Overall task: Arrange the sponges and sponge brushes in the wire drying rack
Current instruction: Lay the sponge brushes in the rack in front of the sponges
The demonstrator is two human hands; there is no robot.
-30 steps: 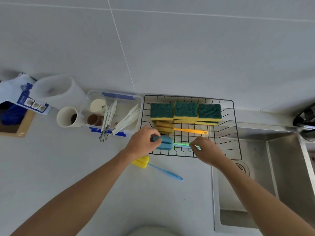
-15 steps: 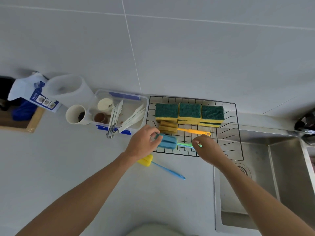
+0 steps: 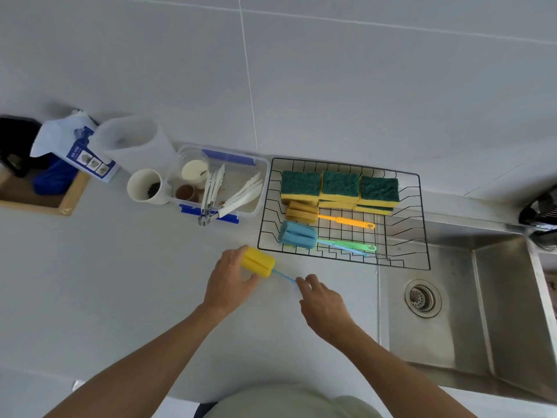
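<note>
— Fingers status? — Left hand fingers curl round the yellow sponge brush head on the counter, just near-left of the wire drying rack. Right hand fingers pinch its blue handle.

— Rack contents? — Three green-topped sponges along the far side; orange-handled sponge brush nearer; blue sponge brush nearest, atop a green handle.

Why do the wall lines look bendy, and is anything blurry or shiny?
Head view: the wide lens bows the tile lines and tilts the sink at the edges; light is soft and even, with faint shadows under the hands; the steel sink gives a dull sheen, no hard glare; the rack and sponges look sharp.
</note>
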